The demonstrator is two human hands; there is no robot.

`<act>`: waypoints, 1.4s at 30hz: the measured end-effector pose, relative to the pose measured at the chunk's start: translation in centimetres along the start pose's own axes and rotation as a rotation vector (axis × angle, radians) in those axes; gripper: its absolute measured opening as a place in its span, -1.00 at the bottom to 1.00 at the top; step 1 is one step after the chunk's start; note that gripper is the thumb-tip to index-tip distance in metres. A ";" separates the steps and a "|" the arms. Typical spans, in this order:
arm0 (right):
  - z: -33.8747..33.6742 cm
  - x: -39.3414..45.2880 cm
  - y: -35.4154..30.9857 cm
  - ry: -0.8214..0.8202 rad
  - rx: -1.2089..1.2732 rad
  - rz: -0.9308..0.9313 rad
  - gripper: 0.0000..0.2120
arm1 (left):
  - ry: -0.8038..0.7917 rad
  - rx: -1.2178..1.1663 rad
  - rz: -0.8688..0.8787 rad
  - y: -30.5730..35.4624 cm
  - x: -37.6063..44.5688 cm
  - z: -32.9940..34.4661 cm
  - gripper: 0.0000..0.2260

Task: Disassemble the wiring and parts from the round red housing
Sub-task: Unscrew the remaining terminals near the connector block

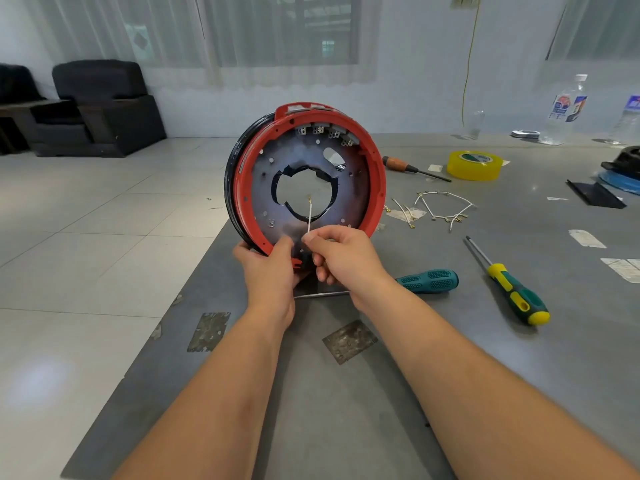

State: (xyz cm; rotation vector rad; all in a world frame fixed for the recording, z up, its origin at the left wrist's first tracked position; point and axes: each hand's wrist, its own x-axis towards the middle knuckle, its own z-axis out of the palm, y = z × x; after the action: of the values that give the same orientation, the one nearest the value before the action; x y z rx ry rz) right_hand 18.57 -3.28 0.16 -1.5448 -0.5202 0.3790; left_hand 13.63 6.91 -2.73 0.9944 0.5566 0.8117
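Red round housing (pixel 375 174) stands on edge at the bench's (pixel 346 393) left edge, open face toward the camera, black ring behind it. Inside: a discoloured metal plate (pixel 263 195) with a big ragged centre hole and a row of white terminal blocks (pixel 325 130) along the top inner rim.

Left hand (pixel 270 275) grips the housing's lower rim, thumb over the front of the red rim, fingers wrapped behind. Right hand (pixel 346 259) pinches a thin white wire (pixel 309 218) between thumb and forefinger; the wire runs up from the fingertips in front of the centre hole and ends in a small brass-coloured terminal. Whether its lower end is attached to the housing, cannot tell.

On the bench:
- teal-handled screwdriver (pixel 427 281) just behind the right wrist, shaft running left under the hands
- green-and-yellow screwdriver (pixel 516 294) to the right of it, tip pointing away
- loose white wires with terminals (pixel 443 207) right of the housing, apart from it
- wooden-handled screwdriver (pixel 398 164) beside a roll of yellow tape (pixel 474 165), further back
- clear plastic bottles (pixel 566 109) near the far right edge
- black and blue items at the right edge, partly out of frame, unidentifiable

Black armchair (pixel 100 105) stands on the tiled floor, far left.
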 end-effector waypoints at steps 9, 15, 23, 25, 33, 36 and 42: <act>-6.0 -1.1 -2.7 0.222 0.238 -0.154 -0.88 | 0.010 -0.062 -0.027 0.8 -0.7 0.2 -0.56; -11.0 0.9 -1.8 0.491 -0.005 0.025 -0.91 | 0.015 -0.098 -0.044 1.3 -1.2 0.3 -0.55; -12.0 7.5 -0.9 0.384 -0.811 0.273 -0.87 | -0.008 -0.106 -0.033 1.0 -0.8 0.3 -0.54; -11.7 9.4 -0.6 0.370 -0.930 0.285 -0.80 | -0.006 -0.113 -0.023 0.8 -0.7 0.3 -0.53; -10.1 13.1 0.7 0.364 -1.111 0.225 -0.80 | 0.015 -0.153 0.012 0.5 -0.3 0.3 -0.55; -10.1 13.2 0.9 0.358 -1.137 0.211 -0.79 | 0.021 -0.154 0.006 0.6 -0.3 0.4 -0.54; -10.7 10.3 -1.4 0.122 -1.131 0.184 -0.70 | 0.014 -0.122 -0.009 0.8 -0.5 0.5 -0.59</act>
State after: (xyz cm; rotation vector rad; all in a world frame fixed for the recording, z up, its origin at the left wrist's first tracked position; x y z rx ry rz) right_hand 32.88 -6.70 2.84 -2.6998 -0.5188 0.1020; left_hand 13.38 6.50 -1.76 0.8746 0.5172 0.8352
